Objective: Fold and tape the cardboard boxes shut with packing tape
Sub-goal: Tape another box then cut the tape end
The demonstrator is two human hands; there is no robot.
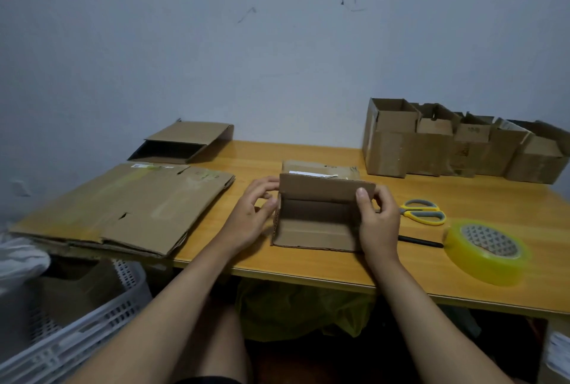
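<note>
a person sits at a wooden table (pixel 308 152), seen from above their own bare forearms. near the front middle of the table stands a small cardboard box (pixel 320 214), its open side facing the person, one flap lying flat toward them. the left hand (pixel 249 214) curls its fingers around the box's left edge, fingertips on the upper corner. the right hand (pixel 377 220) grips the right edge, thumb pressed on the front of the raised top flap. to the right of the box lie yellow-handled scissors (pixel 422 212), a black pen (pixel 419 241) partly hidden by the right hand, and a roll of clear yellowish packing tape (pixel 487 252) lying flat near the table's front edge. flattened cardboard sheets (pixel 129 208) cover the left end. behind them a half-opened box (pixel 185 143) rests against the wall. a row of open boxes (pixel 462 146) stands at the far right. a white plastic basket (pixel 77 337) sits on the floor at lower left.
</note>
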